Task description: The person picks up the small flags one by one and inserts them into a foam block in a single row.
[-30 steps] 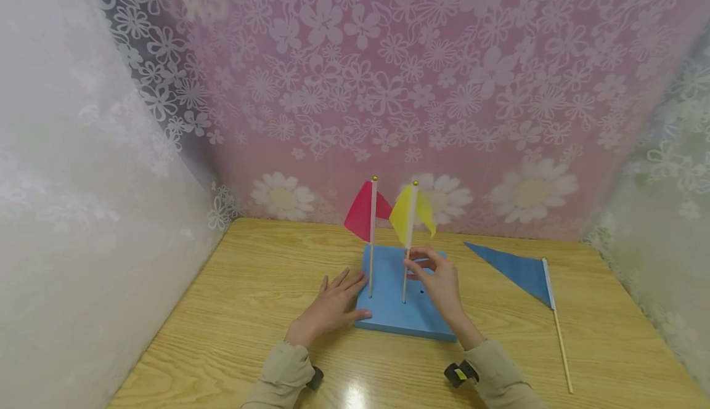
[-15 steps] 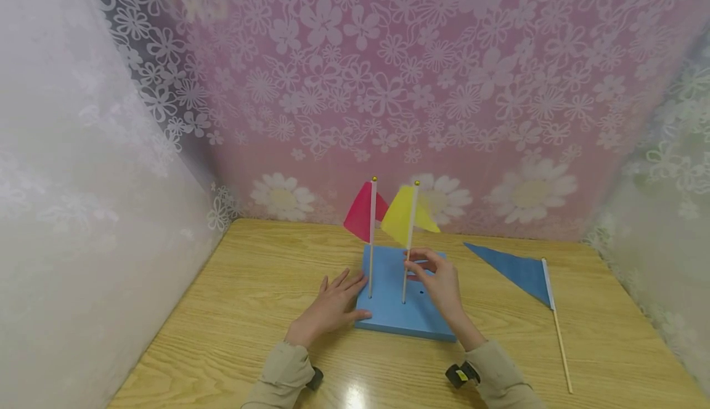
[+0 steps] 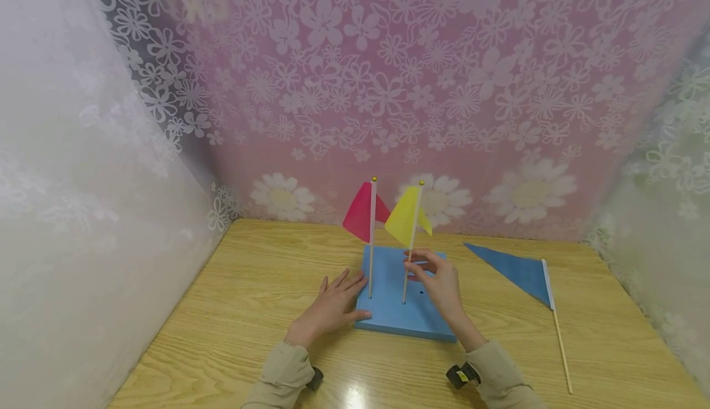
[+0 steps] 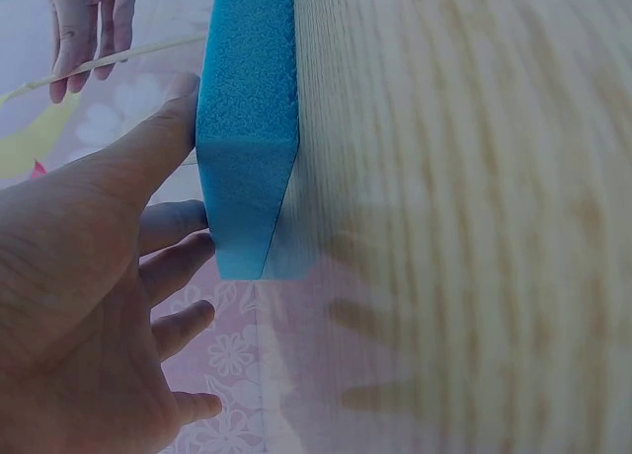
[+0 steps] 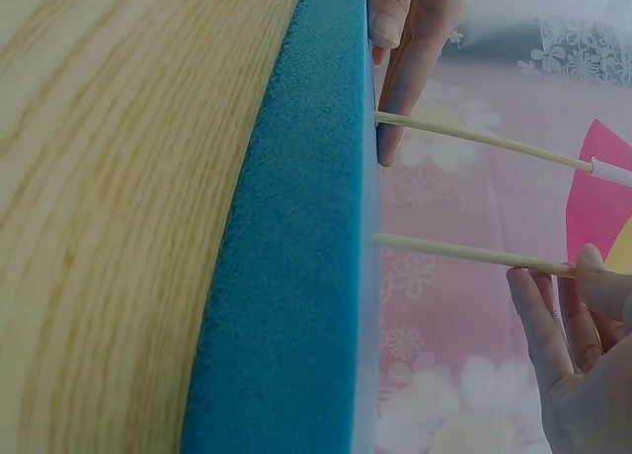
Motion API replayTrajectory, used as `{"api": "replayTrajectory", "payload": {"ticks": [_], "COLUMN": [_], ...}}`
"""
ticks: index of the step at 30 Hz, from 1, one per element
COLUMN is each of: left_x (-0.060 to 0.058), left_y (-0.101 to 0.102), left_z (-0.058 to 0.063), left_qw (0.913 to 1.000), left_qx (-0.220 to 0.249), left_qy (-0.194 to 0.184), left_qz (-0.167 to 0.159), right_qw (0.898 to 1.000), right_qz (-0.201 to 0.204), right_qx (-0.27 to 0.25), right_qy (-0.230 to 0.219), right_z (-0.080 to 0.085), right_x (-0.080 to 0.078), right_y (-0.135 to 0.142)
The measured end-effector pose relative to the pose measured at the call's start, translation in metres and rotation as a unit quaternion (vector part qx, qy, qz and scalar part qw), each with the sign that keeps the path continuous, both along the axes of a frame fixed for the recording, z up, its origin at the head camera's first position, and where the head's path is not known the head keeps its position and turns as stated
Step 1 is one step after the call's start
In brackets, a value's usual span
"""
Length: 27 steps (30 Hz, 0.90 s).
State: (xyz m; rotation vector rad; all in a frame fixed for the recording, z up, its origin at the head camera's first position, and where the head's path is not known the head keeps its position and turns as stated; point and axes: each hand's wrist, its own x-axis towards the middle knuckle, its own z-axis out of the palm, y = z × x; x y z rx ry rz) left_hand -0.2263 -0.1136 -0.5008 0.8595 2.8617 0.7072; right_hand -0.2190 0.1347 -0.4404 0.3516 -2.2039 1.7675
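Note:
A blue foam block lies flat on the table. The red flag stands upright in it on a thin wooden stick. To its right the yellow flag rises from the block, its top tilted slightly right. My right hand pinches the yellow flag's stick between thumb and fingers; the right wrist view shows the pinched stick entering the block. With fingers spread, my left hand rests on the block's left edge. In the left wrist view its thumb touches the block's top.
A blue flag on a stick lies on the wooden table to the right. A small dark hole shows in the block beside my right hand. Behind the table hangs a pink flowered cloth.
The top of the yellow flag has leaned to the right, and its cloth has swung on the stick. My right hand keeps its pinch. My left hand has not visibly moved.

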Motion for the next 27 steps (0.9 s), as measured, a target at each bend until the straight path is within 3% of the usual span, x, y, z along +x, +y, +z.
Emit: {"api": "replayTrajectory", "payload": {"ticks": [6,12,17,27], "left_x": [0.000,0.000,0.000,0.001], "left_y": [0.000,0.000,0.000,0.000], "left_z": [0.000,0.000,0.000,0.000], "left_qw": [1.0000,1.0000,1.0000,1.0000], "left_qx": [0.003,0.003,0.003,-0.004], "left_qy": [-0.001,0.003,0.001,0.002], "left_qz": [-0.001,-0.004,-0.006,-0.003], "right_qw": [1.000,1.000,1.000,0.998], "right_qz": [0.002,-0.005,-0.013,-0.039], "right_qx": [0.002,-0.007,0.002,0.008], "right_qy": [0.004,0.006,0.002,0.041], "right_z": [-0.001,-0.023,-0.026,-0.018], "right_x": [0.000,-0.014,-0.013,-0.002], "right_y": [0.001,0.007,0.017,0.081]}}
